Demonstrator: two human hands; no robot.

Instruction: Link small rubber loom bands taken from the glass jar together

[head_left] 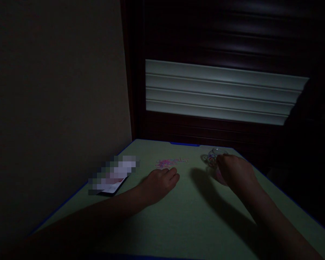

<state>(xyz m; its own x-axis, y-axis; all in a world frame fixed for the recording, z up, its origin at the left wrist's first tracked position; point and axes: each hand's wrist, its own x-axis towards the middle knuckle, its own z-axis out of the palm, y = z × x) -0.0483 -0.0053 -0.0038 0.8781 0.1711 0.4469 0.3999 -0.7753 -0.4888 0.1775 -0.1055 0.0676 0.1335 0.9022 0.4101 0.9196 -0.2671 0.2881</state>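
A loose pile of small pink and pale pieces (166,163) lies on the green table (178,224). Just in front of it rests my left hand (159,184), its fingers curled; whether they hold anything is too dark to tell. Farther right, my right hand (235,173) is closed at a clear round container (217,150) with thin coloured strands in and beside it. Its fingertips are at the strands, and what they pinch cannot be made out. Something pink (220,177) shows partly behind this hand.
A phone or tablet (113,187), its screen blurred out, lies at the table's left edge. A wall (56,90) rises on the left. Behind the table stands a dark panel with pale slats (213,90). The scene is dim, and my right arm casts a shadow.
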